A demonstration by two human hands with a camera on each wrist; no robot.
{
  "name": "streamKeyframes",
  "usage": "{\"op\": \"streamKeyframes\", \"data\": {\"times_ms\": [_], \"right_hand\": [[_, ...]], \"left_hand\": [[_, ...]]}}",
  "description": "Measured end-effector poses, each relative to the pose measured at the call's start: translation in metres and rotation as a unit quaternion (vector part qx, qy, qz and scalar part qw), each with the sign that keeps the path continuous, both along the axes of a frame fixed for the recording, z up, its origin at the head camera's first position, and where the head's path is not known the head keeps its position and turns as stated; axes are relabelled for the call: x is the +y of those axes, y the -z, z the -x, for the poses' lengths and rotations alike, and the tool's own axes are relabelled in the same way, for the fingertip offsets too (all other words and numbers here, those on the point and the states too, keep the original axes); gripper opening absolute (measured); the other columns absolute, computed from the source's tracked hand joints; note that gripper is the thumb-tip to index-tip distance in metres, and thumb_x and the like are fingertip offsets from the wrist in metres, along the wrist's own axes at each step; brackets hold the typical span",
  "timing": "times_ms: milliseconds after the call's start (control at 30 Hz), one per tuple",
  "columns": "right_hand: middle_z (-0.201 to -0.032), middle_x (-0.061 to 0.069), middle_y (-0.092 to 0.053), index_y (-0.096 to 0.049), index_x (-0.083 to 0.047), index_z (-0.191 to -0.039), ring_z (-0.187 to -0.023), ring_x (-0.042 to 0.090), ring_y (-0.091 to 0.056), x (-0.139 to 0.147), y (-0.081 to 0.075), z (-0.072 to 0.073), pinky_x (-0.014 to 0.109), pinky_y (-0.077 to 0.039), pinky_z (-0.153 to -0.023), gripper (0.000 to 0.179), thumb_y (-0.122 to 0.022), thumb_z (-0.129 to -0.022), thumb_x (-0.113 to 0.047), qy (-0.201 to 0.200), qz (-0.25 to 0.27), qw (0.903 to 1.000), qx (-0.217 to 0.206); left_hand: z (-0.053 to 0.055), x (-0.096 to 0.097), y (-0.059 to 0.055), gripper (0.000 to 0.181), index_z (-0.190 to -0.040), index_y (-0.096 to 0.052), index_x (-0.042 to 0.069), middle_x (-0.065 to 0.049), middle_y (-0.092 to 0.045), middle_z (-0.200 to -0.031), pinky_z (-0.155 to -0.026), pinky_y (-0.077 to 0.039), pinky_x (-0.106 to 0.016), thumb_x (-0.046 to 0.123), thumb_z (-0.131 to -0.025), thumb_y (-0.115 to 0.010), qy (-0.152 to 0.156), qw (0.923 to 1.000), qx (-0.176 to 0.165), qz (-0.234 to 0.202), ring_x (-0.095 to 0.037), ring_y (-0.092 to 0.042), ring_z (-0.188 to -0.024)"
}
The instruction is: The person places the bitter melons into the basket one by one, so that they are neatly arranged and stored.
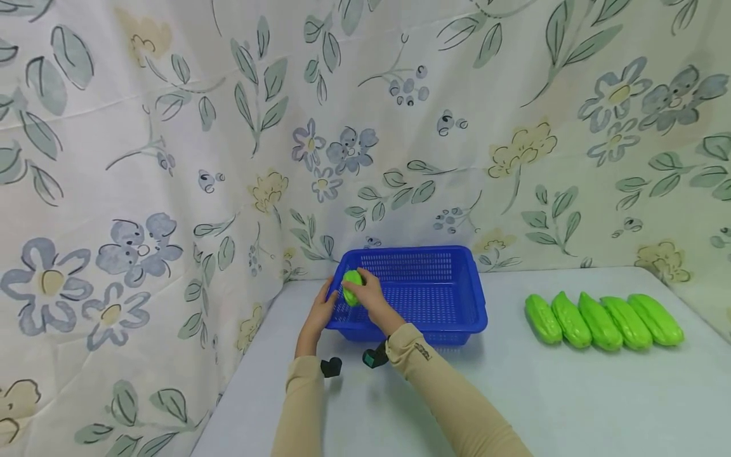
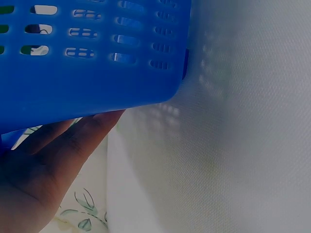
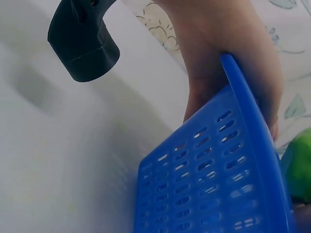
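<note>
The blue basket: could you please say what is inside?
The right hand holds a green object, apparently inside at left; mesh floor shows beside it, but anything behind that hand is covered.

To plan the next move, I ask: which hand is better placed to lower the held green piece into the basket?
Probably the right hand: it holds the green piece over the blue basket, while the left hand is occupied at the basket's left side.

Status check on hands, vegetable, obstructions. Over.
Right hand pinching green vegetable at left end of blue basket. Left hand touching that end. Nothing visibly in the way.
</note>
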State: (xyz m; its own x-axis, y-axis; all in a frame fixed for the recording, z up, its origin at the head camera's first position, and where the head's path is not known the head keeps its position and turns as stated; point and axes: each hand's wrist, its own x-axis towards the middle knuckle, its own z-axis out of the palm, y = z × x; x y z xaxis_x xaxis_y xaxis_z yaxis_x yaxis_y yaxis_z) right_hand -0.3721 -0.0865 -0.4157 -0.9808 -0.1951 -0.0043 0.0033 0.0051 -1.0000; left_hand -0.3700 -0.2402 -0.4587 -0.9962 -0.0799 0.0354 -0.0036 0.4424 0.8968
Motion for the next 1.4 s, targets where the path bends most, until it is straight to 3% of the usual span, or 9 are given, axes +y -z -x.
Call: {"op": "streamKeyframes", "data": {"times_ms": [267, 667, 1167, 1400], "right_hand": [[-0.149, 0.025, -0.041, -0.034, 0.002, -0.149, -0.134, 0.038, -0.046, -0.004, 0.009, 0.001, 0.048, -0.042, -0.111, 0.069, -0.066, -0.092, -0.023, 0.02, -0.018, 0.998, -0.058], [-0.15, 0.026, -0.039, -0.036, 0.005, -0.147, -0.137, 0.038, -0.043, -0.011, 0.011, 0.008, 0.049, -0.036, -0.115, 0.069, -0.067, -0.091, -0.022, 0.036, -0.048, 0.9862, -0.154], [-0.148, 0.026, -0.041, -0.035, 0.005, -0.147, -0.134, 0.039, -0.046, -0.014, 0.014, 0.008, 0.05, -0.038, -0.113, 0.069, -0.067, -0.091, -0.021, 0.035, -0.059, 0.9889, -0.132], [-0.153, 0.026, -0.035, -0.035, 0.002, -0.148, -0.141, 0.042, -0.036, -0.015, 0.014, 0.006, 0.055, -0.029, -0.117, 0.071, -0.068, -0.09, -0.021, 0.03, -0.049, 0.9899, -0.13]], "left_hand": [[-0.002, 0.0, 0.002, 0.054, -0.157, -0.02, 0.016, -0.019, -0.021, -0.162, -0.117, -0.02, -0.065, 0.026, -0.106, -0.037, -0.005, 1.0, -0.001, 0.007, -0.046, -0.021, -0.147], [0.0, 0.001, 0.001, 0.054, -0.156, -0.021, 0.015, -0.019, -0.019, -0.162, -0.119, -0.015, -0.063, 0.024, -0.106, -0.037, 0.0, 1.0, -0.002, 0.001, -0.044, -0.017, -0.149], [-0.001, 0.003, -0.004, 0.053, -0.156, -0.022, 0.014, -0.018, -0.021, -0.162, -0.119, -0.016, -0.063, 0.022, -0.106, -0.037, -0.006, 1.0, 0.003, 0.004, -0.043, -0.018, -0.149], [-0.002, 0.004, -0.005, 0.052, -0.156, -0.023, 0.015, -0.019, -0.021, -0.162, -0.118, -0.017, -0.064, 0.023, -0.106, -0.036, -0.01, 0.9999, 0.0, 0.011, -0.044, -0.019, -0.148]]}}
